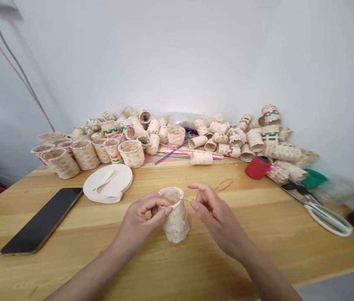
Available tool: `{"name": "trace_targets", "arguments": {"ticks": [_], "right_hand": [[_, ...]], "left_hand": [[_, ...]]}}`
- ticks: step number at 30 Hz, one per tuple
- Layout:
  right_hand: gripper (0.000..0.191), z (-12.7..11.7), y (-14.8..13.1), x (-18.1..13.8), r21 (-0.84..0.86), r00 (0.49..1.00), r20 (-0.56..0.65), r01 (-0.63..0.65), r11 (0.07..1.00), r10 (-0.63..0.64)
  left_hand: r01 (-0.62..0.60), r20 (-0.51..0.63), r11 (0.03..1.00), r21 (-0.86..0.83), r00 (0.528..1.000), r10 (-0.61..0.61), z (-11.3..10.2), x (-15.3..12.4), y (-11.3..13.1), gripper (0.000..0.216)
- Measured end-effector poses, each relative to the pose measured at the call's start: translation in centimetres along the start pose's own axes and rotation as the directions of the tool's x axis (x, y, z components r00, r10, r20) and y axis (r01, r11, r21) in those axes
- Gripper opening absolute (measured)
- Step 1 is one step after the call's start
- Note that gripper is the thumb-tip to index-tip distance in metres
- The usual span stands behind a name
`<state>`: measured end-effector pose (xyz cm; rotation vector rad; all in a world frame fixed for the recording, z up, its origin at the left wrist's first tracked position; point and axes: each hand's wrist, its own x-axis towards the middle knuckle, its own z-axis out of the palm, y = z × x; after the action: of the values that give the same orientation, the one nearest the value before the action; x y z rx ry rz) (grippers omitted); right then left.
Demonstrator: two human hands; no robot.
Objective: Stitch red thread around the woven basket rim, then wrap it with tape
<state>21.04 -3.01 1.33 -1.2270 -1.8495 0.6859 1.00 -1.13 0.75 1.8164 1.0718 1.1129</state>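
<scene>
While the left hand point(141, 219) clamps the small woven basket point(176, 223) just below the centre of the frame, thumb and forefinger closed on its pink-trimmed rim, the right hand point(210, 209) pinches a red thread point(223, 186) just beside that rim, fingertips together. Whether a needle sits in the pinch is too small to tell. The basket stands nearly upright on the wooden table point(164, 267), tilted a little, and its weave looks light, so a hard tug on the thread could crush the rim or pull the basket out of the left hand's hold. Slack thread loops away toward the upper right. It could knot on itself, or drag against the red spool point(257, 167) lying on its side at the right and set it rolling. Further out, the scissors point(324, 211) at the right edge lie where a sweeping forearm might catch them. The phone point(43, 221) at lower left and the white paper discs point(109, 182) are well apart from the hands. The heap of baskets point(214, 133) along the back looks loosely piled.
</scene>
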Motion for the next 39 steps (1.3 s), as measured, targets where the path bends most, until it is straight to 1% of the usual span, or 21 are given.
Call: {"name": "trace_targets", "arguments": {"ticks": [1, 3, 7, 9, 12, 14, 19, 25, 28, 32, 36, 39], "right_hand": [[0.025, 0.0, -0.1, -0.3, -0.004, 1.000, -0.016, -0.021, 1.000, 0.021], [0.020, 0.0, -0.2, -0.8, -0.018, 1.000, -0.018, -0.022, 1.000, 0.022], [0.014, 0.5, -0.1, -1.1, -0.007, 1.000, -0.015, 0.014, 1.000, -0.015], [0.015, 0.8, 0.0, -1.0, -0.035, 0.998, -0.050, 0.037, 0.999, -0.039], [0.013, 1.2, 0.1, -0.9, -0.111, 0.986, -0.112, 0.112, 0.987, -0.125], [0.012, 1.3, 0.1, -0.9, -0.142, 0.980, -0.126, 0.133, 0.981, -0.151], [0.012, 1.4, 0.0, -0.9, -0.147, 0.984, -0.096, 0.133, 0.980, -0.148], [0.012, 1.2, -0.3, -0.8, -0.178, 0.987, -0.089, 0.118, 0.977, -0.135], [0.013, 1.2, -0.2, -0.9, -0.190, 0.986, -0.079, 0.128, 0.973, -0.146], [0.013, 1.2, -0.1, -1.0, -0.198, 0.983, -0.099, 0.131, 0.971, -0.153], [0.012, 1.0, -0.4, -1.1, -0.209, 0.978, -0.096, 0.163, 0.964, -0.186], [0.012, 1.0, -1.0, -1.4, -0.217, 0.978, -0.089, 0.166, 0.962, -0.188]], "left_hand": [[0.030, -0.013, 1.000, -0.006, 0.999, -0.030, 0.0, 0.1, -0.2, 0.014], [0.055, -0.028, 0.998, -0.011, 0.998, -0.055, -0.2, 0.1, -0.6, 0.019], [0.002, -0.018, 1.000, 0.002, 1.000, -0.002, -0.3, 0.2, -0.8, 0.018], [-0.018, -0.005, 1.000, 0.011, 1.000, 0.018, -0.2, 0.3, -0.6, 0.018], [-0.057, 0.000, 0.998, 0.017, 0.998, 0.057, -0.2, 0.2, -0.4, 0.016], [-0.079, -0.005, 0.997, 0.010, 0.997, 0.079, -0.1, 0.1, -0.2, 0.015], [-0.067, 0.005, 0.997, 0.025, 0.998, 0.067, -0.2, 0.1, 0.1, 0.015], [-0.114, 0.008, 0.993, 0.004, 0.993, 0.114, -0.2, 0.0, 0.3, 0.015], [-0.109, 0.003, 0.994, 0.006, 0.994, 0.109, -0.2, 0.0, 0.2, 0.015], [-0.103, 0.020, 0.994, 0.035, 0.995, 0.102, -0.2, 0.0, 0.2, 0.015], [-0.155, 0.043, 0.986, 0.059, 0.987, 0.153, -0.2, -0.1, 0.4, 0.015], [-0.229, 0.026, 0.965, 0.124, 0.973, 0.228, 0.0, -0.4, 0.4, 0.014]]}}
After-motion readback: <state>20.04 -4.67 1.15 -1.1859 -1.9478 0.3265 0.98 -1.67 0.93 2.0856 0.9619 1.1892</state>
